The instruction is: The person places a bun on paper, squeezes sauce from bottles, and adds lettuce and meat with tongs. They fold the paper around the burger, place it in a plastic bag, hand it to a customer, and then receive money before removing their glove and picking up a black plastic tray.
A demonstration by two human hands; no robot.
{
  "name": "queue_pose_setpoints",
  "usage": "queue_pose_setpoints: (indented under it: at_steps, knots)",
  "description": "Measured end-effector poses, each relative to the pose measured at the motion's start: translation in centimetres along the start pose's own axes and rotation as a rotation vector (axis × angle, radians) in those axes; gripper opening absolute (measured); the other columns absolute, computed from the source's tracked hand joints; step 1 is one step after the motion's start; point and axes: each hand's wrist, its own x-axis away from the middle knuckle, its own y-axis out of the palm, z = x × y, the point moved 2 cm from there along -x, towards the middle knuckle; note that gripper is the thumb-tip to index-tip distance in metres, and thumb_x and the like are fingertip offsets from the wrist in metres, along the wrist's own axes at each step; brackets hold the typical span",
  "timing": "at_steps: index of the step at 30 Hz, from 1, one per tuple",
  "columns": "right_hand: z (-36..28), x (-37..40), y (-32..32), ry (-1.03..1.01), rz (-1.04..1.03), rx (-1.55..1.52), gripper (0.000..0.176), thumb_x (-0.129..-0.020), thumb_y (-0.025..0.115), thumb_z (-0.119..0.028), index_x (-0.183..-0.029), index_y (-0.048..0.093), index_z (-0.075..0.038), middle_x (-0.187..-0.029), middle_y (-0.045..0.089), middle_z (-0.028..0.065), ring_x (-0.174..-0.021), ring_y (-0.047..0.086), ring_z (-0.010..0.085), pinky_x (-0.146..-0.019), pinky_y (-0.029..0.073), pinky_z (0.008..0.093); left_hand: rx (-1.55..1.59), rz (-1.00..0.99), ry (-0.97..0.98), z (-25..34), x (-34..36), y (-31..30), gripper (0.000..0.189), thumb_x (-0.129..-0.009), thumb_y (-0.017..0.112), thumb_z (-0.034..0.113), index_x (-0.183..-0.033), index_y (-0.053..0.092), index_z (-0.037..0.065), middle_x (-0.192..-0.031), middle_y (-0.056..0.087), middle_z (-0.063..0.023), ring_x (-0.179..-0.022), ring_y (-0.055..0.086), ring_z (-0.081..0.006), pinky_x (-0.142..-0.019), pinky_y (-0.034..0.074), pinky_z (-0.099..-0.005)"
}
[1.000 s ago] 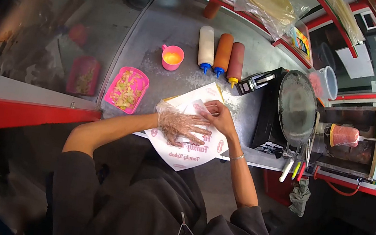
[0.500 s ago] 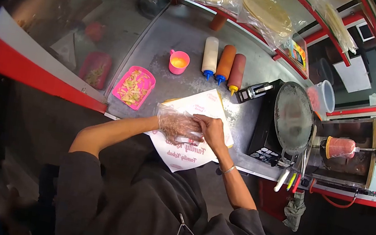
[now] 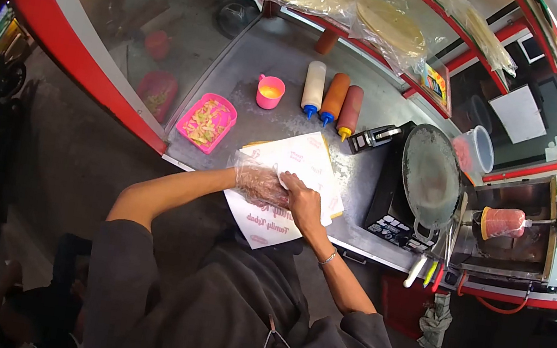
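Left fingers [image 3: 274, 193], in a clear plastic glove, are down on the printed paper [image 3: 305, 158]; right ones partly cover them, so can't tell if they grip anything. Right fingers [image 3: 288, 180], bare, are bent and bunched close against the glove and paper; can't tell which they've got, if either. Paper sits in front of me at the near edge of the counter [image 3: 248, 63], its lower corner hanging over the edge, "Family Kebab" print readable. Beyond it, left: pink tray [image 3: 225, 129] of chopped pale pieces, then pink cup [image 3: 267, 103] with something orange-yellow inside. Three squeeze bottles lie ahead: white [image 3: 313, 88], orange [image 3: 335, 96], dark red [image 3: 350, 107]. Round pan [image 3: 431, 174] is off to my right.
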Motion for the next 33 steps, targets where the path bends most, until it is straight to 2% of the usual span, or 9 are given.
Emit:
queue_pose_setpoints:
  at_steps: [7, 11, 13, 19, 27, 29, 31, 32, 33]
  knots:
    - [-0.4, 1.5, 0.5, -0.051, -0.020, 0.011, 0.055, -0.079, 0.067, 0.000, -0.133, 0.059, -0.005, -0.138, 0.060, 0.0165, -0.128, 0.058, 0.0346, -0.104, 0.051, 0.0425, 0.164, 0.117, -0.072, 1.0, -0.5, -0.7, 0.031, -0.093, 0.055, 0.013, -0.121, 0.063, 0.004, -0.112, 0.066, -0.0164, -0.107, 0.063, -0.0313, -0.091, 0.052, -0.0424]
    - [0.3, 2.0, 1.0, -0.048, -0.038, -0.006, 0.056, -0.082, 0.066, -0.001, -0.136, 0.057, -0.003, -0.141, 0.059, 0.0164, -0.130, 0.057, 0.0347, -0.108, 0.048, 0.0436, 0.110, -0.374, -0.189, 0.7, -0.6, 0.3, 0.028, -0.094, 0.054, 0.015, -0.118, 0.064, 0.004, -0.109, 0.066, -0.0173, -0.101, 0.065, -0.0327, -0.085, 0.054, -0.0423]
    - [0.5, 1.9, 1.1, -0.081, -0.021, 0.003, 0.054, -0.083, 0.065, -0.001, -0.136, 0.057, -0.002, -0.140, 0.059, 0.0168, -0.128, 0.058, 0.0351, -0.107, 0.049, 0.0436, 0.144, -0.272, -0.215, 1.6, -0.2, 1.4, 0.028, -0.093, 0.054, 0.015, -0.117, 0.064, 0.006, -0.111, 0.066, -0.0159, -0.100, 0.066, -0.0327, -0.086, 0.055, -0.0415]
    - [-0.2, 2.7, -0.4, -0.204, -0.089, -0.025, 0.070, -0.085, 0.066, -0.019, -0.146, 0.042, 0.005, -0.151, 0.043, 0.0273, -0.140, 0.043, 0.0428, -0.117, 0.036, 0.0480, 0.064, 0.009, -0.484, 6.6, -0.9, 3.3, 0.050, -0.092, 0.050, 0.020, -0.139, 0.054, 0.003, -0.138, 0.056, -0.0154, -0.134, 0.050, -0.0292, -0.116, 0.037, -0.0449]
    - [-0.2, 3.5, -0.1, -0.244, -0.182, 0.039, 0.095, -0.089, 0.059, -0.050, -0.152, 0.025, 0.012, -0.160, 0.025, 0.0312, -0.151, 0.022, 0.0434, -0.124, 0.016, 0.0504, -0.160, -0.218, -0.517, 11.2, -4.2, -0.2, 0.058, -0.086, 0.052, 0.020, -0.136, 0.054, -0.010, -0.145, 0.050, -0.0262, -0.145, 0.039, -0.0308, -0.125, 0.020, -0.0418]
    - [0.0, 3.5, 0.1, -0.243, -0.163, 0.029, 0.095, -0.089, 0.058, -0.051, -0.152, 0.025, 0.012, -0.160, 0.025, 0.0310, -0.151, 0.022, 0.0434, -0.124, 0.016, 0.0503, -0.272, -0.123, -0.384, 12.4, -5.2, -3.5, 0.041, -0.083, 0.057, 0.017, -0.113, 0.067, -0.008, -0.120, 0.065, -0.0249, -0.125, 0.058, -0.0322, -0.114, 0.039, -0.0414]
    - [0.2, 3.5, 0.4, -0.238, -0.145, 0.009, 0.094, -0.090, 0.058, -0.052, -0.152, 0.026, 0.013, -0.160, 0.024, 0.0309, -0.151, 0.022, 0.0435, -0.124, 0.016, 0.0501, 0.108, -0.285, -0.690, 13.2, -4.7, -6.7, 0.018, -0.080, 0.062, 0.015, -0.090, 0.066, 0.000, -0.090, 0.067, -0.0159, -0.090, 0.069, -0.0294, -0.087, 0.054, -0.0398]
    - [0.3, 3.4, 0.6, -0.231, -0.142, 0.027, 0.093, -0.090, 0.060, -0.048, -0.151, 0.026, 0.012, -0.160, 0.024, 0.0307, -0.151, 0.022, 0.0430, -0.124, 0.017, 0.0503, -0.073, 0.059, -0.607, 12.0, -3.8, -7.3, 0.020, -0.073, 0.069, 0.014, -0.090, 0.066, 0.003, -0.075, 0.066, -0.0090, -0.070, 0.068, -0.0271, -0.066, 0.055, -0.0384]
    - [0.3, 3.4, 0.8, -0.222, -0.140, 0.043, 0.091, -0.090, 0.062, -0.045, -0.151, 0.027, 0.012, -0.160, 0.025, 0.0305, -0.150, 0.023, 0.0426, -0.124, 0.018, 0.0504, -0.165, 0.119, -0.652, 10.3, -3.0, -7.6, 0.020, -0.074, 0.068, 0.010, -0.094, 0.067, 0.005, -0.083, 0.068, -0.0108, -0.076, 0.069, -0.0265, -0.071, 0.056, -0.0389]
